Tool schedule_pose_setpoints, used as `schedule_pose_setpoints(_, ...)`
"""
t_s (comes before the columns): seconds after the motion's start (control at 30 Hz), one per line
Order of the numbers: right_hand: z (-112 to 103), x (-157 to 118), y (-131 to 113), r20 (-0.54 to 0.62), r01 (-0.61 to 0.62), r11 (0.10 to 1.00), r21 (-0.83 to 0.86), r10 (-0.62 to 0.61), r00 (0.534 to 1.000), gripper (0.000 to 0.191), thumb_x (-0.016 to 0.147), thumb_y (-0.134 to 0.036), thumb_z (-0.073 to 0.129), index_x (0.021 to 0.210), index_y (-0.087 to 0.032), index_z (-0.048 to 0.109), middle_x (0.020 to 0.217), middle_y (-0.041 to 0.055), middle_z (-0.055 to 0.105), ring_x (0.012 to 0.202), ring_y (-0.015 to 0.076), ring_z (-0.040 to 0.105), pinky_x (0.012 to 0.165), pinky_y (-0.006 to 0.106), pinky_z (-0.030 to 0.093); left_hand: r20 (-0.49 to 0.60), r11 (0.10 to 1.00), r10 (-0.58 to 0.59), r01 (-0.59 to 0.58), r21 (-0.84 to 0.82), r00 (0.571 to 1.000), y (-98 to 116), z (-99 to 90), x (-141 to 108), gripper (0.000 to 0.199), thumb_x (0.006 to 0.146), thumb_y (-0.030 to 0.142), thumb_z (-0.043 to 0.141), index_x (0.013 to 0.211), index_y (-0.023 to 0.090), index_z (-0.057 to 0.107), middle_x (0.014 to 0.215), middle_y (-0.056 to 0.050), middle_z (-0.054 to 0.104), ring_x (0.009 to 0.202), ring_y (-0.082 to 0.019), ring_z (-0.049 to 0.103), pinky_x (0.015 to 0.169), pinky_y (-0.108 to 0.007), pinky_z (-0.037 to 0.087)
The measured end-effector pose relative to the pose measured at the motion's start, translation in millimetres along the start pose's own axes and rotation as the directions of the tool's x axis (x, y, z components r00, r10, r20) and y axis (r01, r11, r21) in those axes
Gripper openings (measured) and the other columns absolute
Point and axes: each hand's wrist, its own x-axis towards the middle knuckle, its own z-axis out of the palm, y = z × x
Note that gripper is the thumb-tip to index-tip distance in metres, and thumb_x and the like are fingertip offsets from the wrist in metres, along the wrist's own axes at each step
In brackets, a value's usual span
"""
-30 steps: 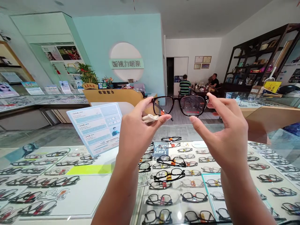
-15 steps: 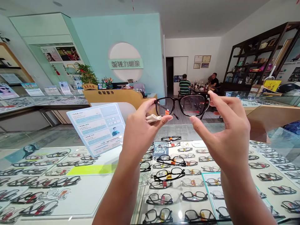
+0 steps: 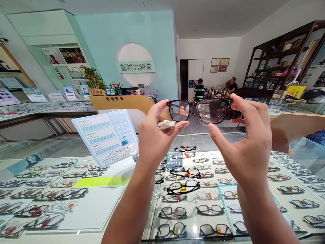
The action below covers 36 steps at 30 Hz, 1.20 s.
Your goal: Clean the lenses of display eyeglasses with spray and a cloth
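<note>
A pair of dark-framed eyeglasses (image 3: 212, 111) is held up in front of me above the glass counter, its lenses facing me. My left hand (image 3: 158, 130) grips the left corner of the frame. A folded pale cloth (image 3: 166, 124) is tucked between that hand's fingers and thumb. My right hand (image 3: 247, 140) has its index fingertip at the right hinge, while its thumb stands apart below the right lens. A small orange sticker shows through the left lens. The temples are mostly hidden behind the frame.
Rows of eyeglasses (image 3: 184, 186) lie in the glass display counter (image 3: 116, 144) beneath my arms. A blue-and-white leaflet sign (image 3: 105, 139) stands at left. Behind are a yellow reception desk (image 3: 122, 108), a dark shelf (image 3: 274, 62) and two people (image 3: 200, 90) at a table.
The eyeglasses have tilted and shifted slightly right, and the temples behind them show less. My right hand has moved up a little with them. The view has shifted slightly.
</note>
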Motion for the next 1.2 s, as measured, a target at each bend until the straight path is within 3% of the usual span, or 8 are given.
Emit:
schedule_pose_setpoints(0.17,7,0,11,0.035,-0.119,0.99,0.081,0.116,0.993,0.06,0.096,-0.041,0.069,0.154,-0.032,0.057,0.148,0.0121,0.062,0.133,0.0355,0.062,0.102,0.059,0.061,-0.208,0.981,0.192,-0.182,0.065,0.959,2,5.9,-4,0.078,0.079,0.059,0.092,0.143,0.027,0.06,0.133,-0.01,0.067,0.084,-0.018,0.068,0.073,-0.035,0.059)
schedule_pose_setpoints(0.33,13,1,17,0.05,-0.212,0.957,0.197,0.206,0.977,0.054,0.099,-0.048,0.068,0.149,-0.029,0.063,0.146,0.0122,0.069,0.131,0.0333,0.067,0.105,0.057,0.06,-0.237,0.959,0.277,-0.253,0.126,0.931,3,6.7,-7,0.086,0.076,0.062,0.093,0.146,0.029,0.056,0.136,-0.01,0.063,0.089,-0.02,0.067,0.073,-0.036,0.058)
schedule_pose_setpoints(0.5,17,4,16,-0.083,-0.189,0.929,0.317,0.226,0.971,0.038,0.103,-0.044,0.064,0.137,-0.028,0.072,0.135,0.0091,0.075,0.12,0.0271,0.073,0.106,0.051,0.061,-0.251,0.972,0.233,-0.224,0.064,0.939,5,6.1,-6,0.084,0.076,0.062,0.093,0.145,0.031,0.057,0.144,-0.01,0.061,0.084,-0.017,0.065,0.069,-0.035,0.056)
schedule_pose_setpoints(0.7,20,9,15,-0.196,-0.205,0.893,0.4,0.302,0.933,0.029,0.102,-0.045,0.067,0.119,-0.027,0.08,0.114,0.0053,0.079,0.09,0.0192,0.074,0.085,0.041,0.066,-0.19,0.994,0.11,-0.106,0.033,0.976,15,0.4,-8,0.081,0.077,0.063,0.092,0.145,0.036,0.057,0.15,-0.008,0.061,0.081,-0.017,0.063,0.072,-0.038,0.057)
schedule_pose_setpoints(0.93,19,14,25,-0.15,-0.259,0.824,0.504,0.379,0.913,0.027,0.094,-0.047,0.076,0.111,-0.027,0.083,0.101,0.0034,0.077,0.072,0.0139,0.065,0.063,0.03,0.06,-0.174,0.996,0.09,-0.09,0.008,0.981,17,0.8,-8,0.082,0.077,0.067,0.09,0.146,0.036,0.056,0.143,-0.007,0.063,0.081,-0.018,0.063,0.072,-0.038,0.056)
schedule_pose_setpoints(1.2,18,17,36,-0.075,-0.292,0.778,0.557,0.397,0.915,0.028,0.092,-0.048,0.079,0.109,-0.027,0.082,0.09,0.001,0.072,0.068,0.0126,0.061,0.056,0.027,0.053,-0.161,0.996,0.091,-0.092,0.0,0.983,19,1.2,-7,0.08,0.079,0.069,0.087,0.144,0.035,0.056,0.14,-0.008,0.063,0.078,-0.017,0.061,0.068,-0.038,0.054)
